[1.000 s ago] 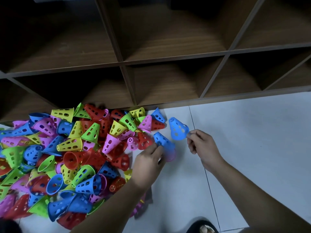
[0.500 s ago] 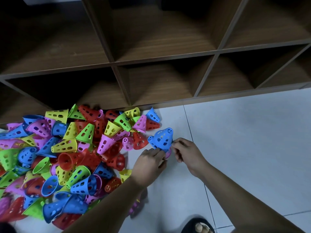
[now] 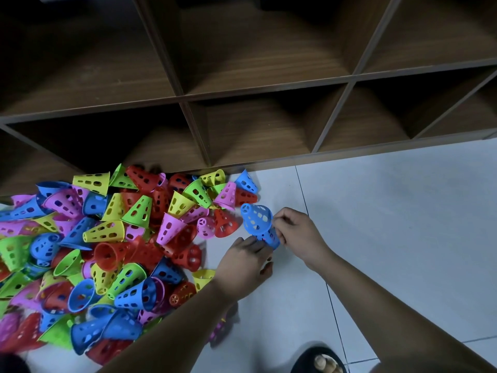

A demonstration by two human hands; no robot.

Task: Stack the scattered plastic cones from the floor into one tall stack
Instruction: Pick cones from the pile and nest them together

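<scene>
The cone pile [image 3: 107,251] blocks the left; floor tiles [image 3: 390,224] lie open right.

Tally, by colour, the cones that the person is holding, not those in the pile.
Blue: 2, the upper blue cone in the right grip and the lower blue cone in the left grip.
Other colours: 0 plainly seen.
Total: 2.

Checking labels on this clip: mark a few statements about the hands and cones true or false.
1. The right hand pinches the upper blue cone. True.
2. The left hand lies idle on the floor. False: it holds the lower blue cone, just beneath the upper one.
3. The loose pile lies to the person's right. False: it lies to their left.
4. The cones have holes in their walls. True.
</scene>
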